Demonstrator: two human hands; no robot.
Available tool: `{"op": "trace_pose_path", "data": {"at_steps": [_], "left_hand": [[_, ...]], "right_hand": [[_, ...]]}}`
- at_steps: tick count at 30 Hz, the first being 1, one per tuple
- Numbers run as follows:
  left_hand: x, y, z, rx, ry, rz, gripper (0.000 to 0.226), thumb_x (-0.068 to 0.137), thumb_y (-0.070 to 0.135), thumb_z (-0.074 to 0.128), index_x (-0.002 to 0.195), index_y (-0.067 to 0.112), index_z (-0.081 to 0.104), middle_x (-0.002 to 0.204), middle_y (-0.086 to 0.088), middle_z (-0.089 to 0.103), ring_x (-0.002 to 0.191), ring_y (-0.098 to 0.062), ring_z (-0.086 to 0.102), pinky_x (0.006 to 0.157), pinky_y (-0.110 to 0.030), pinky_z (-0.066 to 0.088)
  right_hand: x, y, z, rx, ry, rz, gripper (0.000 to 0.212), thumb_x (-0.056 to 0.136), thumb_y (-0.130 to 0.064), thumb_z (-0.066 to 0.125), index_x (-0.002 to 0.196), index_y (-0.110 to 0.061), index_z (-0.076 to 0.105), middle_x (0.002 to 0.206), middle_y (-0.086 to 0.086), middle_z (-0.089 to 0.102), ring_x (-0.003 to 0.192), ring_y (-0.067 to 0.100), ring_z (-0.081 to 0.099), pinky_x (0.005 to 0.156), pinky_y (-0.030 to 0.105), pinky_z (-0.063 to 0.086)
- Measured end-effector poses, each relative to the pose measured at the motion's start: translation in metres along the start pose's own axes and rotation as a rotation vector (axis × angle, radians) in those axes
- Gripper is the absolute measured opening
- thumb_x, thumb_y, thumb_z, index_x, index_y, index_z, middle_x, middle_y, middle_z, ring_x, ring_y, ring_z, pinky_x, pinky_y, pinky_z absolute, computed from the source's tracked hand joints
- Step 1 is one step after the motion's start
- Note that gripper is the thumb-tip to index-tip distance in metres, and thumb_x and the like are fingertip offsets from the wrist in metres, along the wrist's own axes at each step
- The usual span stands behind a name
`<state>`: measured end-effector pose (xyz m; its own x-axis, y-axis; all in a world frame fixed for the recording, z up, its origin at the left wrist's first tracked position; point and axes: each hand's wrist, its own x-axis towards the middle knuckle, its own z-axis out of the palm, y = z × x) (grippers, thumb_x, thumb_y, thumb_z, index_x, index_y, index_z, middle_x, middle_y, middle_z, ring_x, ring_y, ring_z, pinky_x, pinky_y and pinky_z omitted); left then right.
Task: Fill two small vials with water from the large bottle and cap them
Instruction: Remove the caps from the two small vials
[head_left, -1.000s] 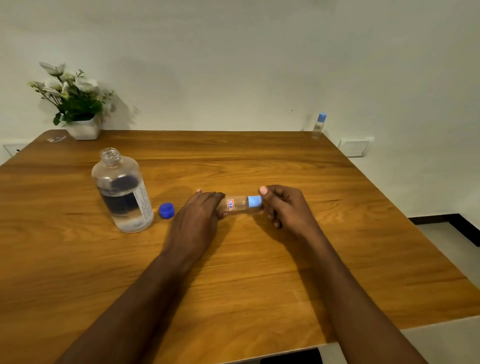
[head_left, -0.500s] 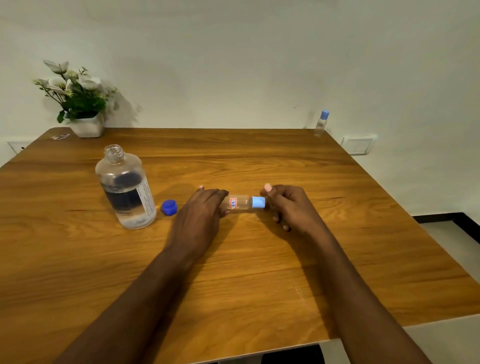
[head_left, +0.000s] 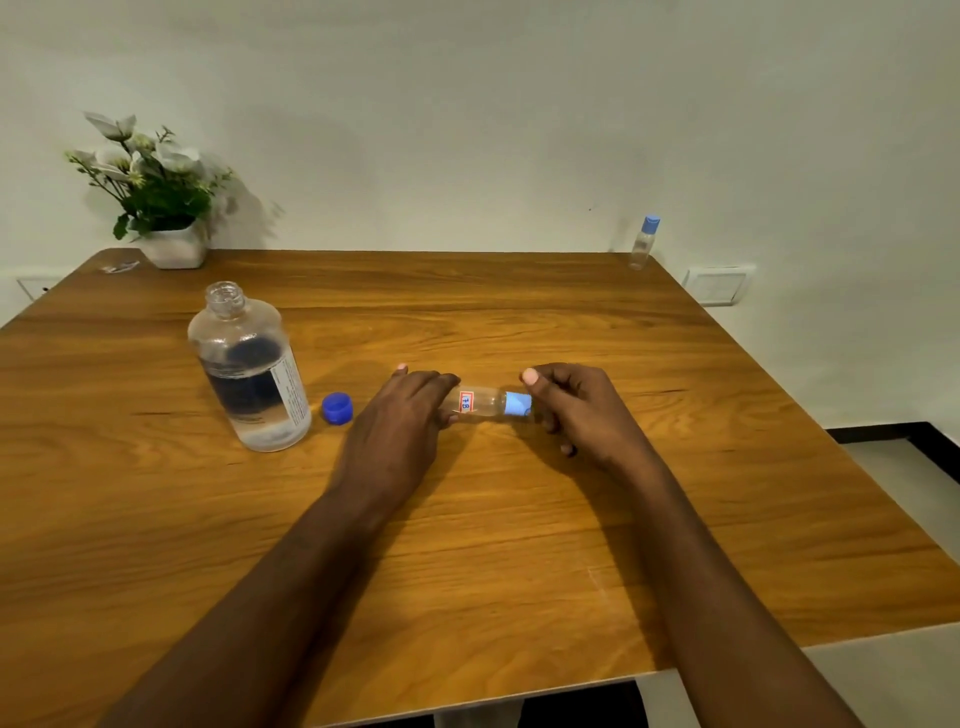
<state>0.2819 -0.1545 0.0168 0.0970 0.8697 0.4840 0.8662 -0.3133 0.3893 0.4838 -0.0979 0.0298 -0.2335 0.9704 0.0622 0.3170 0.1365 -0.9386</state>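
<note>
Small vial (head_left: 480, 402), lying sideways: left grip (head_left: 400, 415) holding its base, right grip (head_left: 576, 410) pinching its pale-blue cap (head_left: 518, 404). Large bottle (head_left: 249, 374), uncapped, upright left of left grip; blue lid (head_left: 337, 408) between them. Second vial (head_left: 643, 244), capped, far beyond right grip.

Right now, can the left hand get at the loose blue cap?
Probably yes: the blue cap lies on the table just beside the left hand, nothing between, though that hand holds the small vial.

On one table (head_left: 519, 545) were two small vials (head_left: 483, 404) (head_left: 643, 249), one large bottle (head_left: 249, 374), one loose blue cap (head_left: 337, 408) and one potted plant (head_left: 156, 197).
</note>
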Motion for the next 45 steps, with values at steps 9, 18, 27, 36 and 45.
{"op": "trace_pose_path", "data": {"at_steps": [9,18,27,36,45], "left_hand": [[0.001,-0.001,0.001,0.006,-0.005,0.008,0.039,0.086,0.007,0.066,0.125,0.007,0.06,0.117,-0.012,0.064,0.108,-0.028,0.058,0.109,-0.045,0.037],[0.0,-0.003,0.007,-0.039,-0.02,-0.025,0.036,0.094,0.016,0.057,0.129,0.012,0.054,0.112,-0.009,0.065,0.107,-0.024,0.058,0.115,-0.038,0.022],[0.0,-0.006,0.009,0.056,0.013,0.037,0.033,0.085,0.034,0.068,0.112,0.017,0.063,0.103,-0.001,0.065,0.096,-0.021,0.059,0.097,-0.042,0.043],[0.023,0.005,0.018,-0.309,0.142,-0.351,0.024,0.08,0.03,0.073,0.101,0.018,0.07,0.09,0.005,0.071,0.085,-0.01,0.065,0.076,-0.033,0.054],[0.039,0.005,0.026,-0.205,0.15,-0.441,0.025,0.083,0.026,0.068,0.104,0.014,0.069,0.098,-0.003,0.072,0.092,-0.023,0.066,0.081,-0.041,0.053]], "right_hand": [[-0.001,0.002,-0.003,-0.061,-0.119,-0.027,0.017,0.096,-0.019,0.063,0.107,-0.014,0.074,0.078,0.002,0.07,0.059,0.007,0.054,0.044,0.018,0.041],[0.001,0.003,-0.007,0.222,0.022,-0.059,0.02,0.077,0.005,0.077,0.091,-0.006,0.069,0.094,0.021,0.072,0.078,0.026,0.07,0.071,0.037,0.062],[-0.004,0.0,0.007,0.245,-0.066,-0.148,0.042,0.082,0.007,0.071,0.107,-0.028,0.069,0.104,-0.011,0.073,0.088,0.011,0.074,0.076,0.023,0.059],[0.01,0.013,0.022,0.008,0.183,-0.082,0.026,0.079,-0.012,0.079,0.101,-0.016,0.068,0.096,-0.001,0.076,0.089,0.009,0.072,0.078,0.027,0.057],[0.041,0.015,0.034,-0.265,0.297,-0.107,0.032,0.078,-0.02,0.079,0.109,-0.013,0.074,0.102,0.0,0.075,0.09,0.007,0.066,0.072,0.013,0.045]]}}
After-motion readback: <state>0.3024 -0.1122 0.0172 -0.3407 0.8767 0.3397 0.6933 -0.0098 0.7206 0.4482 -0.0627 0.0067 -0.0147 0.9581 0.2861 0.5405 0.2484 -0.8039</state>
